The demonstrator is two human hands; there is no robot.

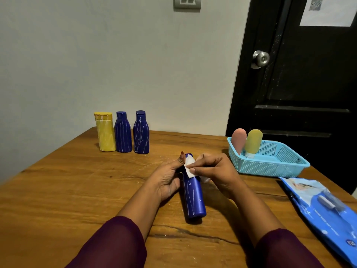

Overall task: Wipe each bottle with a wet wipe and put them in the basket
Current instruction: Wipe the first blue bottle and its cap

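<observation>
A blue bottle (pixel 193 198) streaked with white marks is held over the middle of the table, its base toward me and its cap pointing away. My left hand (pixel 167 178) grips its upper part from the left, thumb up beside the cap. My right hand (pixel 214 169) pinches a white wet wipe (pixel 189 169) against the bottle's neck. A yellow bottle (pixel 105 132) and two more marked blue bottles (pixel 123 132) (pixel 141 132) stand in a row at the back left. The light blue basket (pixel 270 167) at the right holds a pink bottle (pixel 238 140) and a yellow-green bottle (pixel 253 143), both cap down.
A blue wet-wipe pack (pixel 324 207) lies at the table's right edge, in front of the basket. The wooden table (pixel 77 190) meets a grey wall at the back. A black door with a metal knob (pixel 260 59) stands behind the basket.
</observation>
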